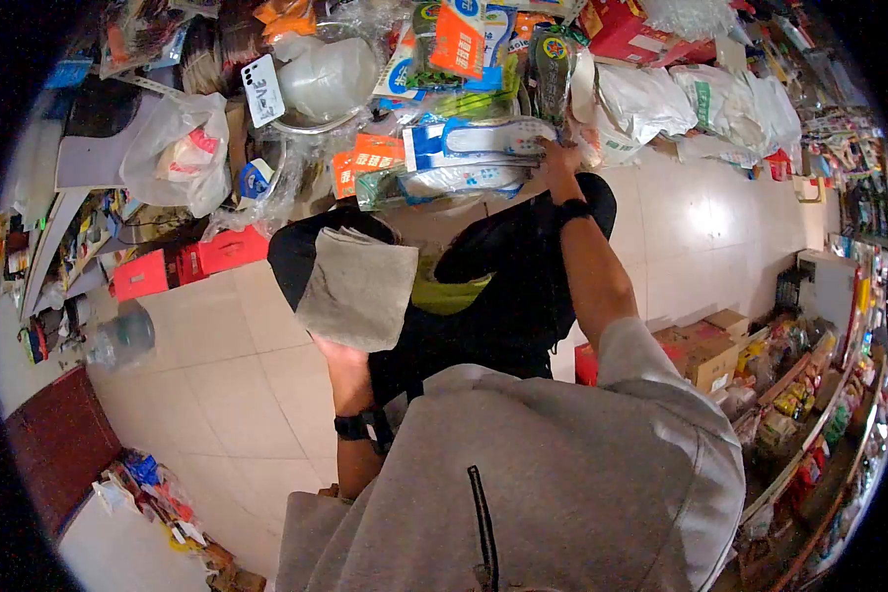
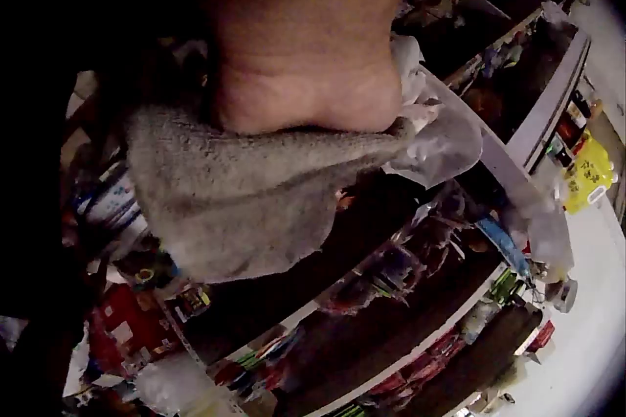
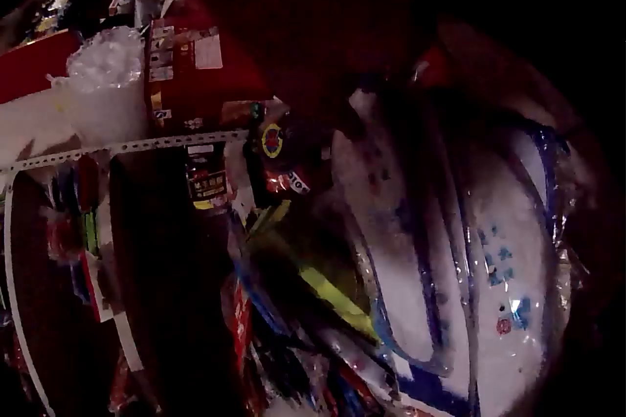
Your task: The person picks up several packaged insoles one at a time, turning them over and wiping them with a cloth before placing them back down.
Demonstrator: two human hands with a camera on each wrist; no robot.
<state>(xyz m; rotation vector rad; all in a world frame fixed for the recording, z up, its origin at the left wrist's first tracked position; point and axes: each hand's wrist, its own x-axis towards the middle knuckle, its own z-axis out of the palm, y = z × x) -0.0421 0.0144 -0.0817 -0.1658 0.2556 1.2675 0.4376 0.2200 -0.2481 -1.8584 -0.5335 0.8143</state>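
A folded grey cloth [image 1: 358,286] lies over the left hand [image 1: 343,353], whose palm and wrist show below it; the fingers are hidden under the cloth. In the left wrist view the cloth [image 2: 235,197] hangs from the heel of the hand [image 2: 308,94]. The right hand [image 1: 559,158] reaches forward and touches the end of a plastic-wrapped white insole with a blue edge [image 1: 498,137]. A second patterned insole pack [image 1: 464,181] lies just below it. In the right wrist view the packs [image 3: 504,270] fill the right side, and the hand is too dark to make out.
Orange-tagged packets [image 1: 375,156], a clear plastic jar [image 1: 328,79] and a white phone-shaped item [image 1: 262,91] lie left of the insoles. White bags [image 1: 646,101] are to the right. Red boxes [image 1: 234,249] stand at the left, cardboard boxes [image 1: 712,357] on the right side.
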